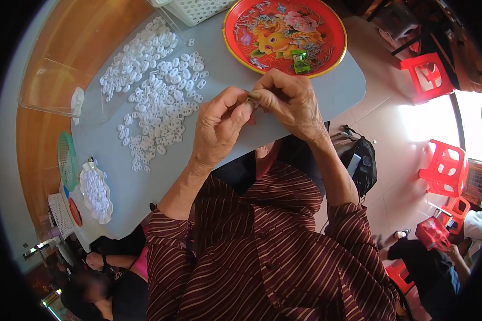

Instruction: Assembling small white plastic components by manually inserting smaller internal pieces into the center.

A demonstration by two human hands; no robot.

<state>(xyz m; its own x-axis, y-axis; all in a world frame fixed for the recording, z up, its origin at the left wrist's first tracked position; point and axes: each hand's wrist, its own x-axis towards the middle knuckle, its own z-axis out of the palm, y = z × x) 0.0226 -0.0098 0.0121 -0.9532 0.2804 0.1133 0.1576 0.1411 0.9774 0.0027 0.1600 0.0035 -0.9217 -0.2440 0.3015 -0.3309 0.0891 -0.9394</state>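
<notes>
Here, pinching a tiny, mostly hidden pale piece (252,100) between the fingertips of left hand (220,123) and right hand (294,104), by the edge of the grey table (340,92), probably to steady it from both sides. With white plastic pieces (166,88) heaped leftward and grey bits (308,37) spread in the red tray (337,35), presumably for easy reach. Cannot read any label, even on the green packet (301,62).
</notes>
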